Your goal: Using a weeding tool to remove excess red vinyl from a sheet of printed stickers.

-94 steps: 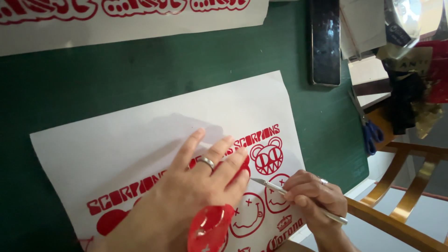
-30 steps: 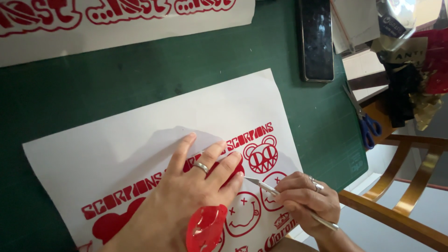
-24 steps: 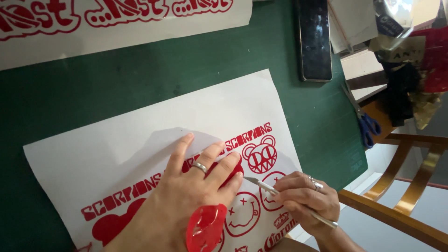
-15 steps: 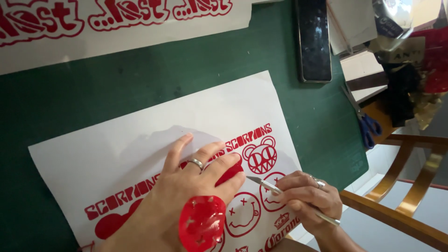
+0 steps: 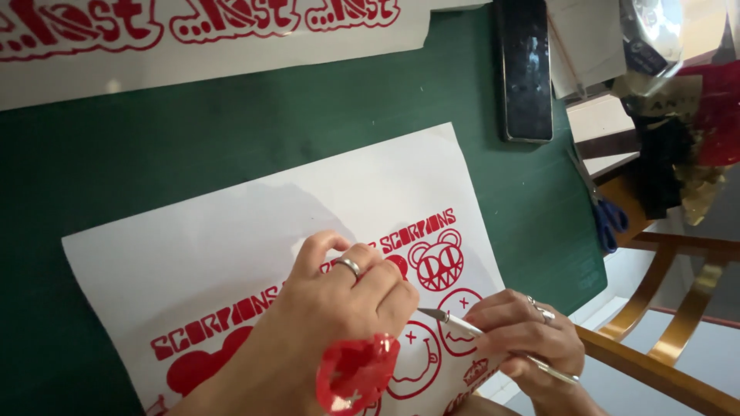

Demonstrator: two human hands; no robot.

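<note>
A white backing sheet (image 5: 231,231) with red cut-out lettering, a bear head and smiley faces lies on a green cutting mat (image 5: 193,146). My left hand (image 5: 339,300), wearing a ring, rests on the sheet with its fingers curled under. A crumpled red vinyl scrap (image 5: 356,374) clings by its thumb. My right hand (image 5: 524,331) grips a thin metal craft knife (image 5: 455,322) like a pen. The knife's tip touches the sheet just beside my left fingertips, above a smiley face.
A second white sheet (image 5: 216,46) with red lettering lies along the mat's far edge. A black phone (image 5: 524,69) sits at the top right. Blue-handled scissors (image 5: 609,216) lie at the mat's right edge, with a wooden chair frame (image 5: 655,370) beyond.
My left fingers, spread flat before, have curled under. The knife tip has moved left, close to them. The view has shifted slightly.
</note>
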